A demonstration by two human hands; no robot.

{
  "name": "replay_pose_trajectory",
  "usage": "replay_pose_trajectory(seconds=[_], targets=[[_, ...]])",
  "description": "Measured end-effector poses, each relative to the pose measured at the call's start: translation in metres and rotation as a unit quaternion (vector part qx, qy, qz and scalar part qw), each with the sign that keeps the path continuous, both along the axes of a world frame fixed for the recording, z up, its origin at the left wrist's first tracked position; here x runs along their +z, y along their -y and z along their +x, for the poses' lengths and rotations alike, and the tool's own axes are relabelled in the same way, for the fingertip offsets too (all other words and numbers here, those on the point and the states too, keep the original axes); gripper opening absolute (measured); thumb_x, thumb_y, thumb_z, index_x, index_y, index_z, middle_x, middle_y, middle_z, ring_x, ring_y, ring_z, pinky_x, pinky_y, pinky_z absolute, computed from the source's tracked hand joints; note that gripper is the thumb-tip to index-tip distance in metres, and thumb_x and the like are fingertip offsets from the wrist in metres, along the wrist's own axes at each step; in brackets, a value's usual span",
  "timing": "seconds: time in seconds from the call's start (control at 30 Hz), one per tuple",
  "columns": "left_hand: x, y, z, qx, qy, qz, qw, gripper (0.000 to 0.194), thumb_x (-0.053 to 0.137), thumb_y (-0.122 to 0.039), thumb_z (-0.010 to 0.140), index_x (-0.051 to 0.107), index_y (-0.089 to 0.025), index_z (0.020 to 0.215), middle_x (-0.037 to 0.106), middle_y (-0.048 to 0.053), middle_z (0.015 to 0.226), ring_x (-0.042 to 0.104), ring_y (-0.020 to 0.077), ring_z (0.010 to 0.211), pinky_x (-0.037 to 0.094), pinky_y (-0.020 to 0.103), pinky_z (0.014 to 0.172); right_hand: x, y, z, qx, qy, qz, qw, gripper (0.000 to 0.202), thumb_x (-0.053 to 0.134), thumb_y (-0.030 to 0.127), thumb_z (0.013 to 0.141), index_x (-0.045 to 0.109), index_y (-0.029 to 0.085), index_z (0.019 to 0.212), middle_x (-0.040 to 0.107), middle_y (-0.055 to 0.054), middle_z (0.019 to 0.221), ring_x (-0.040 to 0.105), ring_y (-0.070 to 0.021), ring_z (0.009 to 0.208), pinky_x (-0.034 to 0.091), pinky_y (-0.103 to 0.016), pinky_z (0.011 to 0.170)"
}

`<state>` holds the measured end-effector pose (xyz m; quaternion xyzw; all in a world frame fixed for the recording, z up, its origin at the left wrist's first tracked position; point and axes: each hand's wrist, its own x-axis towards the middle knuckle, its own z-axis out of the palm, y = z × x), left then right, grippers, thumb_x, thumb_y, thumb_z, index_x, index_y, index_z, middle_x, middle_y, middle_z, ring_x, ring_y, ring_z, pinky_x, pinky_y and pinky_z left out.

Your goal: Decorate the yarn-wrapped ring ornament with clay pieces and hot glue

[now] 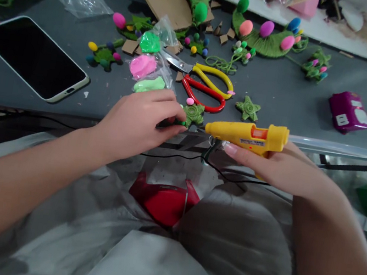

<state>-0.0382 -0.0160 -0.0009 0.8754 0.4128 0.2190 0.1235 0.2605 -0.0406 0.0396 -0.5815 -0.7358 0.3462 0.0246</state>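
Between the thumb and fingers of my left hand (pixel 144 122) is a green yarn-wrapped star (pixel 194 114), held by its left side near the table's front edge. A pink bead (pixel 189 101) sits on its upper left, and a small green bead shows by my fingertips. My right hand (pixel 270 163) grips a yellow glue gun (pixel 244 134), its nozzle pointing left and close to the star; whether it touches I cannot tell. A long clear glue stick (pixel 338 148) runs out from its back. Another green star (pixel 247 108), without beads, lies just beyond the gun.
Scissors (pixel 209 86) with red and yellow handles lie behind the star. Bags of pink clay (pixel 143 66) and green clay (pixel 150 42) are beside them. A phone (pixel 32 57) lies left, a purple packet (pixel 349 112) right. Decorated green wreath pieces (pixel 264 43) fill the back.
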Motion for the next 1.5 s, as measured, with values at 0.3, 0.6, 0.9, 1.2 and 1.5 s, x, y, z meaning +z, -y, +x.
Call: replay_pose_trajectory(seconds=[0.3,0.6,0.9,1.2,1.5], targets=[[-0.005,0.001,0.001,-0.018,0.019,-0.003,1.0,0.02,0.061,-0.036,0.104,0.077,-0.028,0.112,0.073,0.006,0.101,0.071,0.0224,0.087,0.051,0.035,0.071,0.001,0.003,0.0,-0.005,0.026,-0.001,1.0,0.055,0.062,0.073,0.093,0.077,0.033,0.127,0.084,0.0,0.098,0.077,-0.0249,0.08,0.062,-0.033,0.066],[-0.011,0.003,0.001,-0.014,-0.016,0.037,0.999,0.028,0.058,-0.036,0.105,0.079,-0.025,0.12,0.072,0.007,0.102,0.068,0.0215,0.084,0.052,0.035,0.07,0.0,0.003,0.002,-0.015,0.019,-0.013,1.0,0.052,0.063,0.071,0.093,0.077,0.035,0.127,0.083,0.001,0.095,0.077,-0.0245,0.078,0.061,-0.033,0.064],[0.001,0.009,0.0,-0.002,0.0,0.026,1.0,0.025,0.061,-0.029,0.102,0.076,-0.019,0.119,0.072,0.009,0.105,0.072,0.0222,0.088,0.057,0.034,0.079,0.0,0.004,0.004,-0.036,0.024,-0.006,0.999,0.054,0.06,0.074,0.094,0.078,0.032,0.124,0.083,0.001,0.095,0.077,-0.0231,0.079,0.06,-0.031,0.066],[0.0,0.015,0.004,-0.026,-0.034,0.17,0.984,0.02,0.061,-0.029,0.102,0.08,-0.021,0.1,0.075,0.004,0.088,0.067,0.0176,0.069,0.045,0.031,0.055,0.0,0.002,0.001,-0.064,0.039,-0.034,0.997,0.063,0.057,0.08,0.091,0.078,0.03,0.122,0.078,0.0,0.079,0.071,-0.0231,0.068,0.056,-0.034,0.058],[0.001,0.015,0.002,-0.021,-0.058,0.156,0.986,0.024,0.055,-0.028,0.106,0.078,-0.023,0.102,0.076,0.004,0.089,0.069,0.0194,0.071,0.048,0.034,0.055,-0.003,0.002,0.002,-0.032,0.0,-0.017,0.999,0.055,0.058,0.076,0.094,0.077,0.033,0.124,0.083,0.002,0.096,0.077,-0.0235,0.082,0.059,-0.032,0.07]])
